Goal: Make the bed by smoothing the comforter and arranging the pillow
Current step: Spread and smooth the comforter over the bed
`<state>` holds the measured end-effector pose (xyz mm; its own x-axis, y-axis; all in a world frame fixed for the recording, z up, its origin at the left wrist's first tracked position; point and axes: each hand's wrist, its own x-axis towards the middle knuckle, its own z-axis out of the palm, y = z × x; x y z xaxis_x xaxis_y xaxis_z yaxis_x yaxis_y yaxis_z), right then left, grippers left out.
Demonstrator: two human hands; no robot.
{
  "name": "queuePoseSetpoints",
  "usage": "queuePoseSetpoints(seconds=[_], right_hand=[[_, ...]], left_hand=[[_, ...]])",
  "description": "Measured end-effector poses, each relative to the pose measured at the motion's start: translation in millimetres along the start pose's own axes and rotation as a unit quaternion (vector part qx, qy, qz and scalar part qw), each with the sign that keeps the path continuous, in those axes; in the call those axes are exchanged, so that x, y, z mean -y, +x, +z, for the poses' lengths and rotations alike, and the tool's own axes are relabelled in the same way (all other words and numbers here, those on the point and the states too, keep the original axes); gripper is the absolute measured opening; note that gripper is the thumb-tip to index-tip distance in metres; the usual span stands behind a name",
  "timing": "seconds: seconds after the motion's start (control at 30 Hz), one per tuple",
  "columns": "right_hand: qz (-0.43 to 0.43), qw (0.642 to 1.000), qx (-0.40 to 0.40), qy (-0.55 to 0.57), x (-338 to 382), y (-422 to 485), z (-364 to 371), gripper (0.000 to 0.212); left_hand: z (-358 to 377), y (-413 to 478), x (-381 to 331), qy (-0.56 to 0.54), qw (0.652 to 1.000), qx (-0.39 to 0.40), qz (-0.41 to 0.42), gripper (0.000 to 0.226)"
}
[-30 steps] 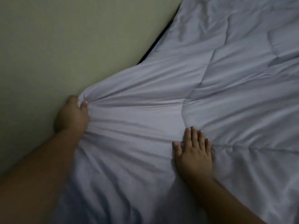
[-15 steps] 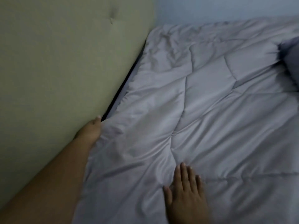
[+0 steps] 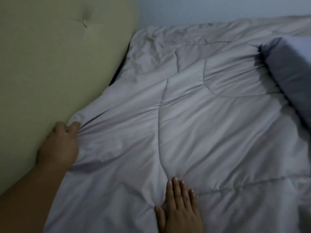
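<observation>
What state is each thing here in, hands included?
comforter: spread out, creased, edge bunched at the left hand
pillow: lying on the comforter, partly out of frame
left hand: grips the comforter's edge by the headboard
right hand: flat, fingers straight, on the comforter

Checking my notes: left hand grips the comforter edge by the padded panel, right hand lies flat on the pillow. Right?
No. The head view shows the right hand flat on the comforter, apart from the pillow. The left hand does grip the comforter edge by the padded panel.
</observation>
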<state>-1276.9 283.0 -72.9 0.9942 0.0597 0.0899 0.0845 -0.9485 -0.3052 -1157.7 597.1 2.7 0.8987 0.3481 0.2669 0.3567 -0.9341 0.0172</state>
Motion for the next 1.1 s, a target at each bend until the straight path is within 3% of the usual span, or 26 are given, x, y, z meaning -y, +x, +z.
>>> queuePoseSetpoints(seconds=[0.13, 0.2, 0.27, 0.37, 0.47, 0.57, 0.67, 0.77, 1.1], right_hand=[[-0.027, 1.0, -0.001, 0.002, -3.6, -4.8, 2.6, 0.077], [-0.053, 0.999, -0.007, 0.006, -7.3, -9.4, 5.1, 0.074], [-0.086, 0.996, -0.013, -0.011, -11.1, -12.8, 7.4, 0.065], [-0.101, 0.995, -0.006, -0.009, -12.6, -15.3, 8.8, 0.06], [-0.097, 0.995, 0.032, 0.014, -10.8, -15.0, -2.0, 0.051], [-0.093, 0.991, 0.095, 0.021, -10.9, -15.6, -12.4, 0.061], [-0.088, 0.993, 0.074, 0.024, -22.6, -0.6, -16.0, 0.067], [-0.066, 0.996, 0.066, -0.003, -40.3, 16.5, -20.8, 0.068], [0.004, 0.997, 0.071, 0.015, -93.0, -5.2, -33.7, 0.069]], left_hand=[[19.9, -21.4, 7.3, -0.106, 0.994, -0.023, 0.0, 0.044], [28.9, -35.9, 23.8, -0.112, 0.993, 0.042, -0.005, 0.04], [31.8, -38.8, 41.6, -0.04, 0.992, 0.116, 0.001, 0.035], [26.2, -31.8, 47.8, 0.043, 0.99, 0.135, -0.017, 0.039], [8.7, -41.2, 18.4, 0.021, 0.994, 0.096, -0.038, 0.049], [-8.4, -75.1, -39.8, -0.03, 0.999, 0.039, 0.008, 0.051], [-9.1, -117.4, -105.9, -0.106, 0.989, 0.091, 0.049, 0.056], [5.9, -148.5, -141.8, -0.097, 0.981, 0.146, 0.088, 0.058], [26.5, -195.8, -127.3, -0.066, 0.965, 0.237, 0.096, 0.06]])
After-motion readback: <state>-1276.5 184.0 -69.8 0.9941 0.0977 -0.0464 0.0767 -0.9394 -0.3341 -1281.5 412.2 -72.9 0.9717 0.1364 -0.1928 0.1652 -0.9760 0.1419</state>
